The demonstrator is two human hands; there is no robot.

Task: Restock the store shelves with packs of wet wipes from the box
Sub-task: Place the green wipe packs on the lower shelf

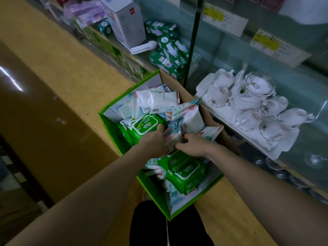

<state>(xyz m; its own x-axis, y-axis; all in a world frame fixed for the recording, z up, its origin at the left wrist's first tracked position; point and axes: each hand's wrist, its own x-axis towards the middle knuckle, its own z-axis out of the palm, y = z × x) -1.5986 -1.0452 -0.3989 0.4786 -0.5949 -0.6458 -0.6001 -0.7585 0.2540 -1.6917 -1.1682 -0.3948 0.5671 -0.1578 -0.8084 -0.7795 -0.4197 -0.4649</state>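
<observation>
Reaching into green box (109, 127) on floor, near centre. Left hand (156, 141): fingers curled at edge of green wipes pack (142, 128), hold unclear. Right hand (192, 145), just beside left: pinching pale wipes pack (171, 138). Far right: white tea set (248, 94) on glass shelf (301, 82).

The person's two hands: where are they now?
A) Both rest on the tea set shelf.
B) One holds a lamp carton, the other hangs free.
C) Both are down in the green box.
C: the left hand and the right hand both reach into the green box, meeting at a pastel pack.
</observation>
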